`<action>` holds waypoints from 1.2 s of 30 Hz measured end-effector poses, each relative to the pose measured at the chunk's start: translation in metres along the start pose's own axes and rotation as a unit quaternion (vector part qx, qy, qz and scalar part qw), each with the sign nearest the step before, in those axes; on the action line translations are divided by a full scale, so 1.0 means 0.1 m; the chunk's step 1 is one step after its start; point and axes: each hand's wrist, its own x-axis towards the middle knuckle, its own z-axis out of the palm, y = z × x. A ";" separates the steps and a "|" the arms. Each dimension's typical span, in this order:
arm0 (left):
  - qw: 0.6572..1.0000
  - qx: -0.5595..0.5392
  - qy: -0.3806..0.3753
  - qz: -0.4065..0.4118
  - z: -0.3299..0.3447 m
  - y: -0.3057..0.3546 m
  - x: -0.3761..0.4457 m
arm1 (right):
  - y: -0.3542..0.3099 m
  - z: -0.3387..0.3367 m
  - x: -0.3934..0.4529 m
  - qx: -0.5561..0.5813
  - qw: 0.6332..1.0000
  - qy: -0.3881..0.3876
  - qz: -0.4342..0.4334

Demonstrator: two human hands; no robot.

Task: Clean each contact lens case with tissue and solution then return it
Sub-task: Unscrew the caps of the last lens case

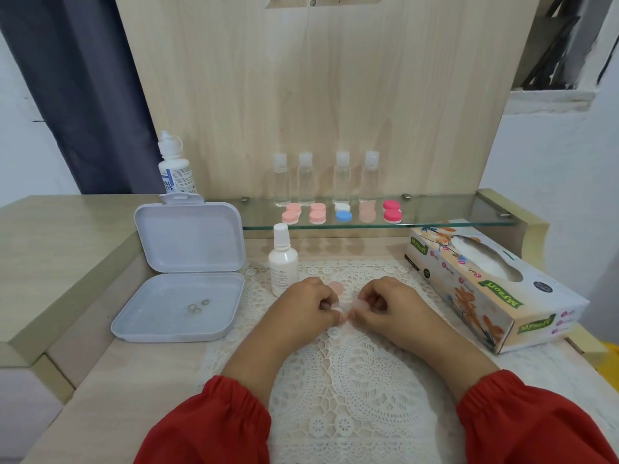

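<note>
My left hand [311, 304] and my right hand [385, 304] meet over the lace mat, fingers curled, both gripping a pale pink contact lens case [360, 304] between them. A loose pink cap [336, 288] lies on the mat just behind my hands. A white solution bottle [283, 262] stands upright behind my left hand. The tissue box [482, 286] lies to the right. On the glass shelf [452, 214] sit several lens cases: pink [290, 216], pink [317, 216], blue and white [343, 214], red [392, 214].
An open white plastic box [157, 316] with three small clear lenses [197, 306] sits left. A larger eye-solution bottle [174, 169] stands behind it. Several clear bottles [305, 179] line the shelf's back. The desk steps up at left [50, 262].
</note>
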 end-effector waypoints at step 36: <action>1.000 0.004 -0.015 -0.004 -0.02 0.02 0.00 | 0.09 -0.02 0.02 0.019 0.999 -0.042 -0.028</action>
